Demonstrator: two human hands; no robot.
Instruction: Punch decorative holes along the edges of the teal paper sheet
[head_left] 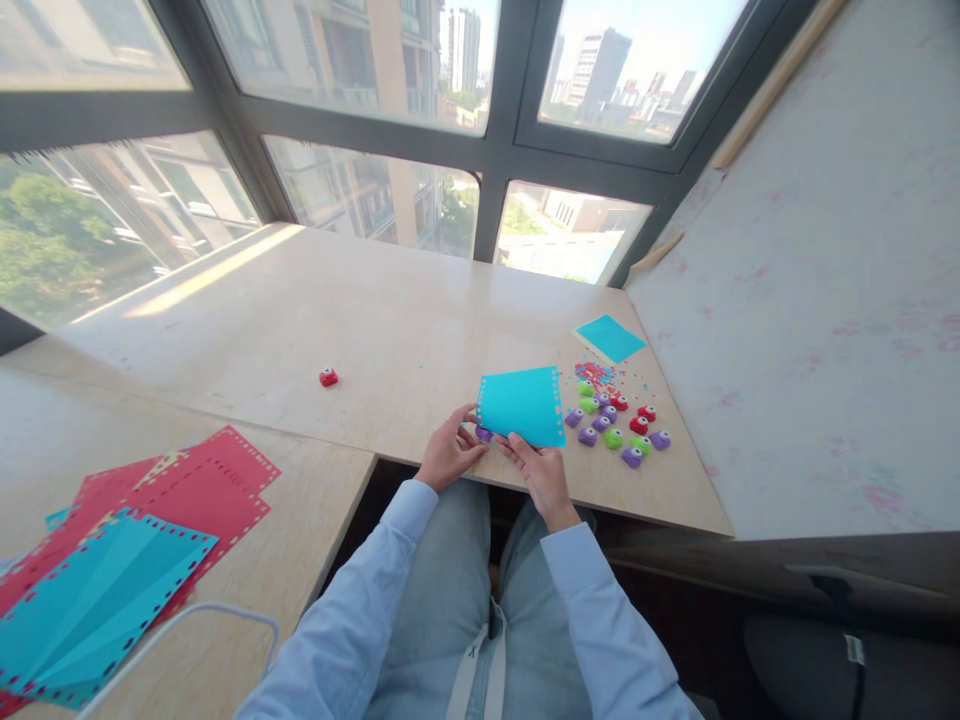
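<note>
Left hand: gripping one purple punch
Right hand: pinching one sheet
Red punches: four
Green punches: four

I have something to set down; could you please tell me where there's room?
The table is bare between the red punch and the windows, and between that punch and the paper pile. Beyond the right hand it's crowded with punches, confetti and a blue sheet.

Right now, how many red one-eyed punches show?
4: one red punch alone at centre-left; a second, third and fourth in the cluster at right. Others may be hidden.
</note>
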